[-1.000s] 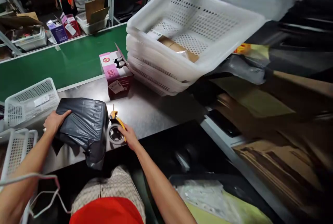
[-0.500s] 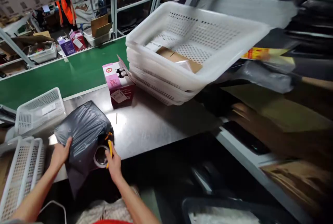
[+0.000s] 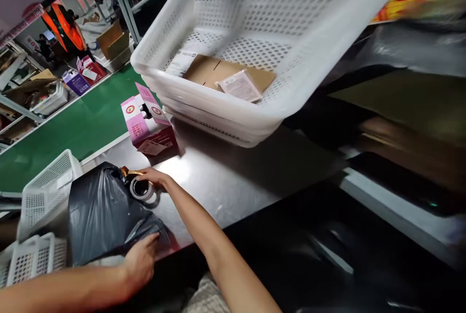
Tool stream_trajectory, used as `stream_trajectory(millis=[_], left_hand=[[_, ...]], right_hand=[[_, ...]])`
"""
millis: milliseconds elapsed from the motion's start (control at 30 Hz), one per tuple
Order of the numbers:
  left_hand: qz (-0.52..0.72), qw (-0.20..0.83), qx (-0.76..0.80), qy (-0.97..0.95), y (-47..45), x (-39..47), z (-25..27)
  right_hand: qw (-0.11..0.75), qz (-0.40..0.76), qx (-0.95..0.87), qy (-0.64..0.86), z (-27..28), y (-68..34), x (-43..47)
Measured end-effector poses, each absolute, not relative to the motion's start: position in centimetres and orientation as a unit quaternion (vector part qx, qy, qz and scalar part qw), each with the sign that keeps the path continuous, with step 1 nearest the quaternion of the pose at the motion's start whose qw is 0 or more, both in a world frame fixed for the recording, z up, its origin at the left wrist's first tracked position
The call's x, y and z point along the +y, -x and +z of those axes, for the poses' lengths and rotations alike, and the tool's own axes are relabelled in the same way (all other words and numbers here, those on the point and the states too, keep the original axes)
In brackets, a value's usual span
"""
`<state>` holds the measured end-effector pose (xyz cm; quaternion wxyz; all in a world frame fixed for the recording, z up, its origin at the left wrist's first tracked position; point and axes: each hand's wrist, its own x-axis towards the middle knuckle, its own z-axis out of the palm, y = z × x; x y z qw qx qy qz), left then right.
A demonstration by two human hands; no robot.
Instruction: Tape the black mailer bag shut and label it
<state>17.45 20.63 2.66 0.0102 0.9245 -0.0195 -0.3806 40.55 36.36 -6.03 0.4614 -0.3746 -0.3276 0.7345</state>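
A black plastic mailer bag (image 3: 100, 211) lies on the steel table (image 3: 233, 177) in front of me. My left hand (image 3: 140, 262) presses on the bag's near edge. Over the bag's far end my right hand (image 3: 155, 177) grips a yellow-handled tape dispenser (image 3: 138, 186), whose roll rests against the bag.
A pink and maroon carton (image 3: 147, 123) with open flaps stands behind the bag. A stack of white perforated baskets (image 3: 255, 104) holds a flat cardboard parcel (image 3: 225, 73). A green conveyor belt (image 3: 69, 128) runs along the far side. More white baskets (image 3: 40, 196) sit at the left.
The bag has been turned and shifted on the table. My left hand went from its left side to its near edge. My right hand carried the tape dispenser up to the bag's far end.
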Motion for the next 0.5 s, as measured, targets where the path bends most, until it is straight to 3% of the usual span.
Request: stream_trajectory(millis=[100, 300, 500], left_hand=[[-0.407, 0.004, 0.044, -0.912, -19.1, 26.1, 5.6], [-0.525, 0.11, 0.058, -0.842, -22.7, 31.1, 12.7], [-0.468, 0.097, 0.031, -0.878, -21.0, 31.1, 14.8]], right_hand=[[0.459, 0.761, -0.305, 0.341, -6.8, -41.1, 36.1], [0.46, 0.777, -0.277, 0.33, -7.7, -42.5, 36.1], [0.465, 0.763, -0.293, 0.34, -6.5, -42.0, 35.8]])
